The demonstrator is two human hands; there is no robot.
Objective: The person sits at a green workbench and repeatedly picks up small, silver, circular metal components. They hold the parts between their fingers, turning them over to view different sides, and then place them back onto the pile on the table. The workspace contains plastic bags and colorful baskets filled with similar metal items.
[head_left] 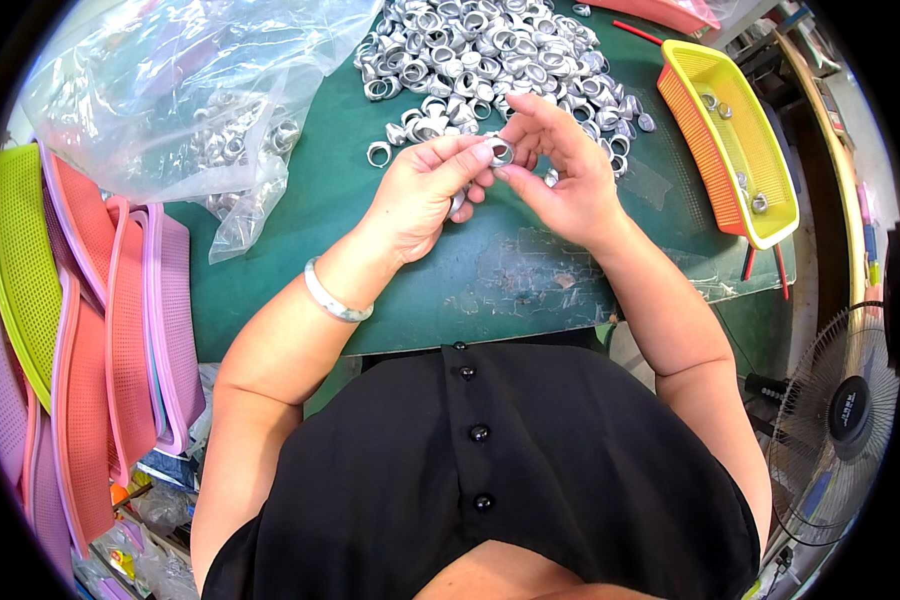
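A silver-coloured metal ring (500, 152) is pinched between the thumb and index finger of my left hand (422, 190). Under that hand's curled fingers, part of another metal ring (457, 204) shows. My right hand (567, 180) meets the first ring from the other side, its thumb tip and a fingertip at the ring's edge and its index finger raised. One more small silver piece (551, 177) shows by the right palm; whether the hand holds it, I cannot tell. Just beyond both hands lies a big heap of similar rings (470, 60), with a single ring (378, 154) lying apart at its left.
A clear plastic bag (170, 120) with more rings lies at the left on the green table (410, 300). At the right, a yellow basket (730, 140) contains several rings. Stacked plastic baskets (80, 350) stand at the far left, and a fan (840, 420) at the lower right.
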